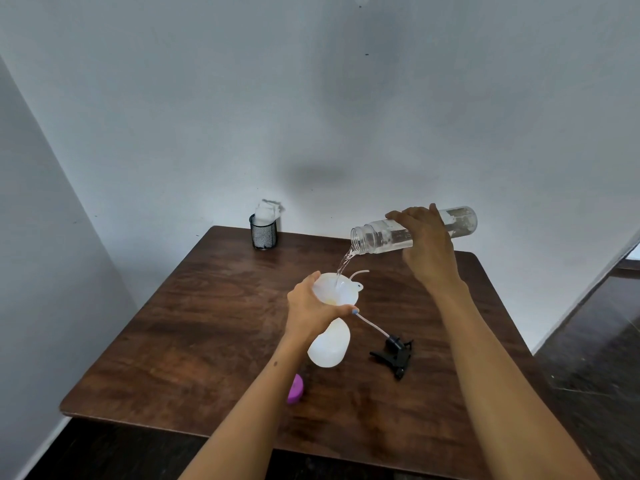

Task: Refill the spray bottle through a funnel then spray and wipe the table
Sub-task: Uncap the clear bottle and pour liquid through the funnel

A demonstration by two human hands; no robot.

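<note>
A white spray bottle (329,344) stands on the wooden table (207,323) with a white funnel (341,291) in its neck. My left hand (311,306) grips the funnel and the bottle's neck. My right hand (427,244) holds a clear water bottle (381,235) tipped on its side above the funnel. A thin stream of water (343,265) runs from its mouth into the funnel. The black trigger sprayer head (394,355) with its clear tube lies on the table to the right of the spray bottle.
A black mesh cup (264,233) holding white cloth or paper stands at the table's back edge by the wall. A purple cap (296,389) lies near my left forearm. Dark floor shows to the right and in front of the table.
</note>
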